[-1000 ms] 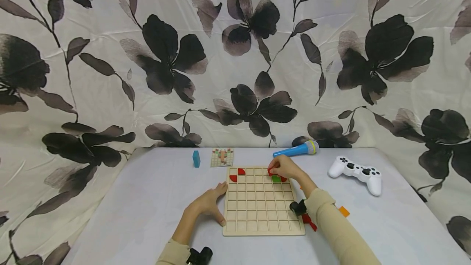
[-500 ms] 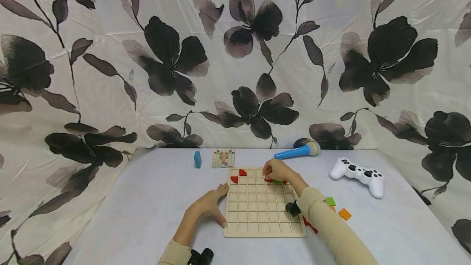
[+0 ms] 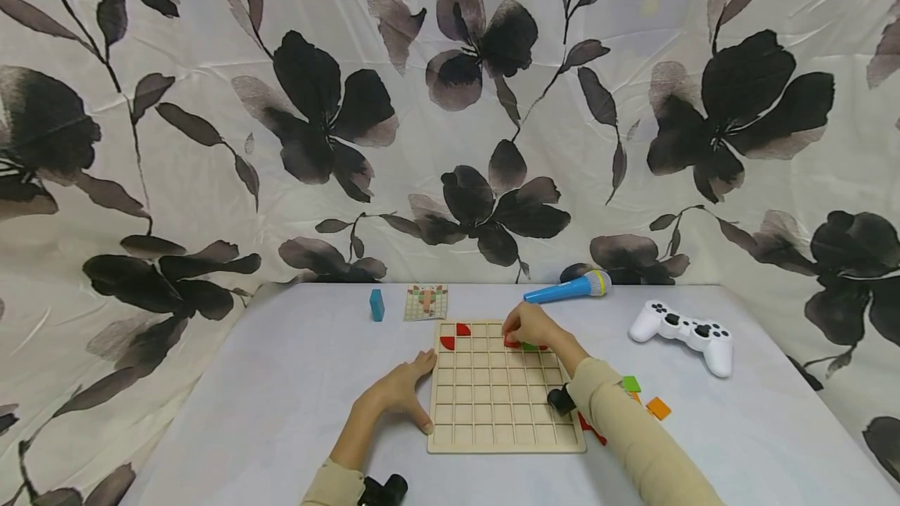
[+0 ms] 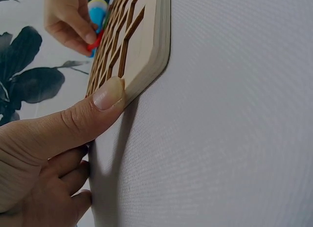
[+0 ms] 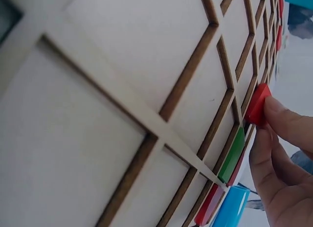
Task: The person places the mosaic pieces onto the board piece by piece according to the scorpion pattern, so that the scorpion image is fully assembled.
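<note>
A wooden grid board (image 3: 492, 397) lies on the table. My right hand (image 3: 537, 326) pinches a red tile (image 5: 257, 104) between thumb and fingertips at the board's far right part, beside a green tile (image 5: 232, 156). Another red tile (image 5: 209, 205) sits in the grid past the green one. Two red quarter-round tiles (image 3: 448, 343) occupy cells near the far left corner. Along the board's left edge rests my left hand (image 3: 397, 390), thumb and fingers spread apart; in the left wrist view its thumb (image 4: 108, 94) touches the near corner.
Loose orange (image 3: 658, 408), green (image 3: 631, 384) and red tiles (image 3: 596, 432) lie right of the board, partly behind my right sleeve. Behind it are a blue block (image 3: 376, 305), a patterned card (image 3: 426, 302) and a toy microphone (image 3: 569, 287). A white game controller (image 3: 682, 334) is at right.
My right hand has carried the red tile slightly left and nearer, from the far row to beside the green tile. The left hand stays at the board's edge.
</note>
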Demonstrator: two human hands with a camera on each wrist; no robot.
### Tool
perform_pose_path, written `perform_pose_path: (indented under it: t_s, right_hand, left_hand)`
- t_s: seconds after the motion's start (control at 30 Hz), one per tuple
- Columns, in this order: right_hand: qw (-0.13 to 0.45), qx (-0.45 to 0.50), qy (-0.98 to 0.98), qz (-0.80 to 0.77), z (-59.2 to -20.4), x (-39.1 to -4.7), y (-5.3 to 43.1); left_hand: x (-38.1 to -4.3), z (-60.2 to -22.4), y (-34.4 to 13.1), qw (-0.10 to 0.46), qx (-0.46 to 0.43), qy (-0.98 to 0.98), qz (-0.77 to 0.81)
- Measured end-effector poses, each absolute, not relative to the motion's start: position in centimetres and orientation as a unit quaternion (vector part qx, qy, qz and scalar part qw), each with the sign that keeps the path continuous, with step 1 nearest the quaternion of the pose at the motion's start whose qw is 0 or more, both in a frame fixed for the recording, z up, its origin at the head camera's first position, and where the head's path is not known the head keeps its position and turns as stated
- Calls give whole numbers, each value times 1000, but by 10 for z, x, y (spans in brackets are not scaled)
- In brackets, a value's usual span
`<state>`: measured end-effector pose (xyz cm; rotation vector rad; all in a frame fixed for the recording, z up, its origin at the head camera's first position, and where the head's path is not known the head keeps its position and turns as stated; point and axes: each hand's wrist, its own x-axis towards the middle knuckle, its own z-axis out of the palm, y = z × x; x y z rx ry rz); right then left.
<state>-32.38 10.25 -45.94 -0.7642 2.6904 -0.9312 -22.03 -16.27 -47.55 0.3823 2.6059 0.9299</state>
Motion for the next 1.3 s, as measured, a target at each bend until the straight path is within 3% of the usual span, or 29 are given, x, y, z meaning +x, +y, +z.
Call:
perform_pose_path:
  t_s: [0.53, 1.13, 1.3]
  right_hand:
    - [109, -296, 901, -299, -463, -324, 104]
    - [68, -286, 920, -260, -460, -313, 108]
    - [88, -316, 900, -288, -450, -307, 125]
  left_hand:
    - [-220, -477, -162, 167, 138, 920, 328]
    - [-221, -479, -163, 174, 141, 918, 327]
    - [-222, -478, -164, 172, 146, 917, 330]
